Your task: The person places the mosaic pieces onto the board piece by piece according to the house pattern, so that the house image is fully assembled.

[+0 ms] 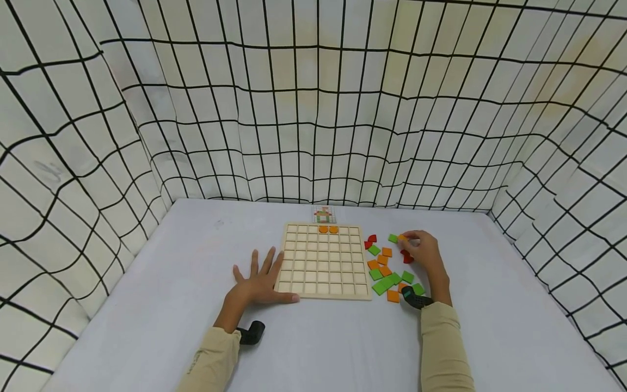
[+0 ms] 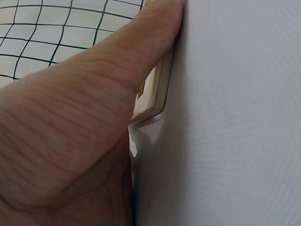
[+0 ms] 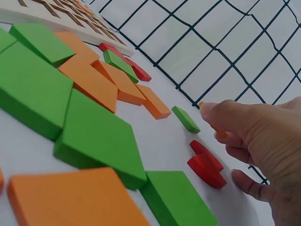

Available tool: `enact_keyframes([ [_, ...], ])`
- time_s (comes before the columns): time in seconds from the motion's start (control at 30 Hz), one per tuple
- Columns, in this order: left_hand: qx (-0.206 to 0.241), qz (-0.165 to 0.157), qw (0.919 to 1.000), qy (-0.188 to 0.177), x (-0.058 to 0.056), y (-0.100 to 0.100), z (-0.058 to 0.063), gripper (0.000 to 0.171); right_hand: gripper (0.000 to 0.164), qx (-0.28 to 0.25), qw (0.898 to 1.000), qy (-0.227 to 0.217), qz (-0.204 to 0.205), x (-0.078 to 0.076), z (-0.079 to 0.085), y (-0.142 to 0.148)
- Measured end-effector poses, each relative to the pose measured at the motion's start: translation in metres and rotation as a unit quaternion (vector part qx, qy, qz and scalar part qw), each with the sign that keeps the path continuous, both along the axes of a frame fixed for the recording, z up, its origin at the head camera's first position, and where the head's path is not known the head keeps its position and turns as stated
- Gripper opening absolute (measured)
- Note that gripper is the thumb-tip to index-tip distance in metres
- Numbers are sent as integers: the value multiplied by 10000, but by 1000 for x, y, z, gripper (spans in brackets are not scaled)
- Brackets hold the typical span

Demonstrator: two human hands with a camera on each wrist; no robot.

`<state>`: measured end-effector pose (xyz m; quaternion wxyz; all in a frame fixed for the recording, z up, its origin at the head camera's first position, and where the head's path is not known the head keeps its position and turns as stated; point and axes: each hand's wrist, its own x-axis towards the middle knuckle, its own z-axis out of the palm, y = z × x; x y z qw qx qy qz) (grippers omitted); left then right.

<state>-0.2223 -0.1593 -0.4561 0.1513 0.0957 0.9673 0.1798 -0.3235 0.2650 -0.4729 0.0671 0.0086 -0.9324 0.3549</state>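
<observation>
Right hand [image 1: 425, 251]: thumb and fingertips closed in a pinch on an orange tile [image 1: 401, 238], right of the board [image 1: 320, 272], near a green tile [image 1: 393, 238]. Left hand [image 1: 262, 286]: fingers spread wide, gripping nothing, at board's near left corner. Two rounded orange pieces [image 1: 323, 230] in far row.

Orange, green and red against white
Tiles [image 3: 99, 139] are coloured green or orange, curved pieces [image 3: 205, 173] red, discs [image 1: 323, 230] orange; the cream board [image 1: 323, 265] is patterned with squares; white walls [image 1: 286, 107] are crossed by black netting [image 1: 318, 47].
</observation>
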Motion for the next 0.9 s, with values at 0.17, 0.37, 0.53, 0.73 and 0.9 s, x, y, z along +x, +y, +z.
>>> enact_keyframes([
  [0.17,16,3,10000,-8,0,0,0,122,38,128,9991,188,360,-3,1,-9],
  [0.37,-27,2,10000,-48,1,1,3,121,37,26,9974,355,627,-6,3,-27],
  [0.53,14,11,10000,-45,2,1,6,120,38,-92,9954,428,857,-9,6,-43],
  [0.73,-16,20,10000,-28,3,1,8,119,38,-259,9917,388,1200,-16,9,-64],
  [0.9,7,22,10000,-54,2,1,6,120,35,-137,9871,508,1513,-22,7,-80],
])
